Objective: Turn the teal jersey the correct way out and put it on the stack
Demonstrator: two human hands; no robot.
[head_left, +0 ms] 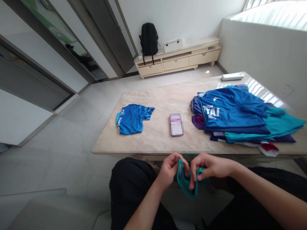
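Note:
A piece of teal cloth (187, 190), looped open like a shirt's neckline, hangs between my hands above my lap. My left hand (169, 170) pinches its left edge, while my right hand (209, 166) grips the right edge with some fingers inside the loop. Most of the cloth is hidden below the table's edge and behind my hands. A folded blue shirt (131, 119) lies on the table to the left. To the right is a heap of shirts, topped by a blue shirt with white lettering (230, 108).
The marble-patterned table (144, 145) is in front of my knees. On it are a blurred-out phone-sized object (176, 124) and a white elongated device (232, 76). A black backpack (149, 40) rests on a low cabinet (176, 62). Another person (79, 57) appears through a doorway.

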